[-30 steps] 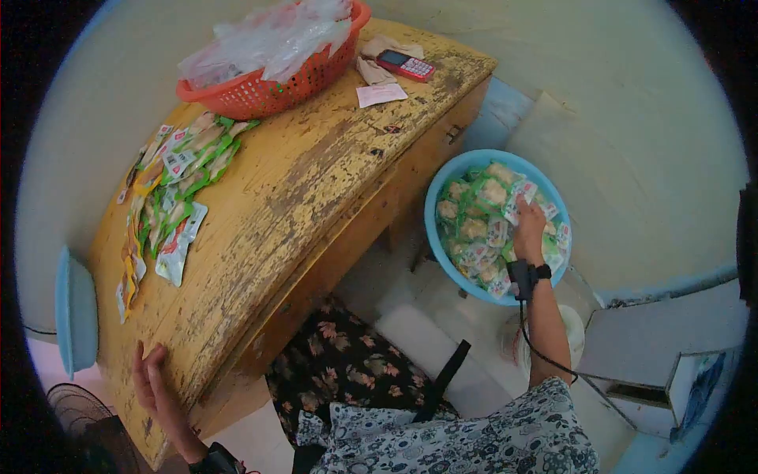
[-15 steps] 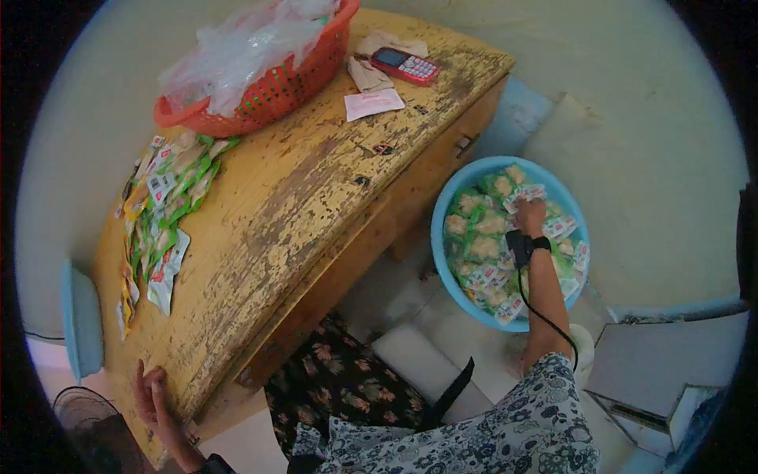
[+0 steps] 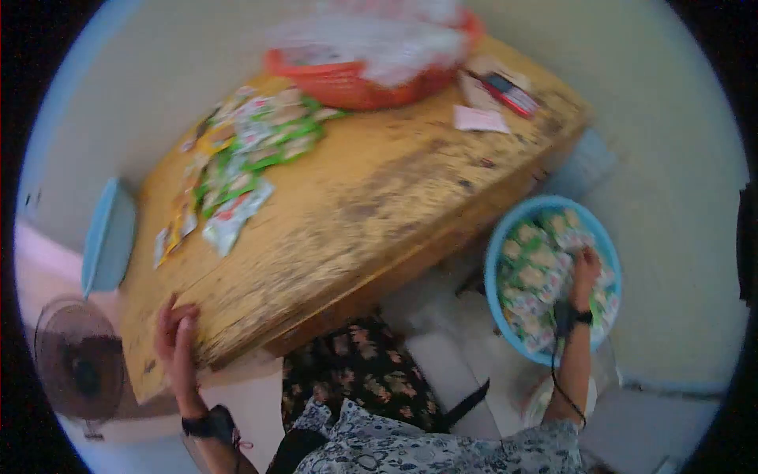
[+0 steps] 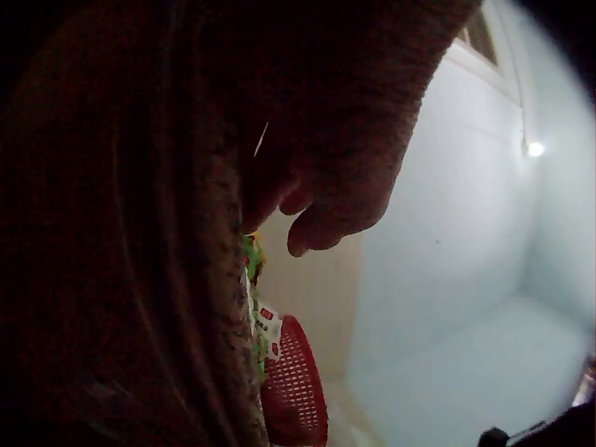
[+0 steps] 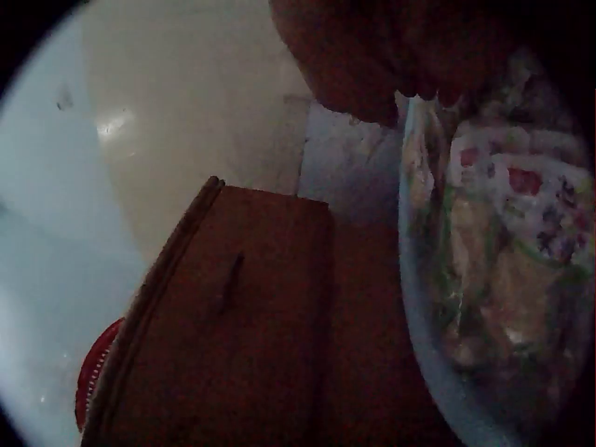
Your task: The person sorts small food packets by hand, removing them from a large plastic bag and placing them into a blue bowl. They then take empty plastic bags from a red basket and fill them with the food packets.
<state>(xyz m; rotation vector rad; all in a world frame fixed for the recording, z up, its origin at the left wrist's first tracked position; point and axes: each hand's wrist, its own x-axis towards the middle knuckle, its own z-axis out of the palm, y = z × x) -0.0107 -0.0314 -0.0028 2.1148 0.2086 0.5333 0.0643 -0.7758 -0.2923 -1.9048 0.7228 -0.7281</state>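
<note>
The right hand (image 3: 584,276) reaches down into a blue tub (image 3: 491,276) beside the worktop (image 3: 355,221), its fingers bent over the packets in the tub (image 3: 533,272); whether it pinches one I cannot tell, the head view being blurred and the right wrist view dark; the tub probably stands there so that the arm can drop straight in without crossing the worktop. The left hand (image 3: 178,340) rests at the worktop's near left edge, fingers loosely bent and holding nothing, perhaps only to steady the body's lean. More packets lie overlapping on the worktop (image 3: 272,130), near the red basket (image 3: 339,83) of clear plastic; spread flat like that, they are presumably easier to see and pick up. The packets in the tub are heaped loosely; they look green-edged, with clear film showing lumpy tan contents, and white panels bearing red marks.
</note>
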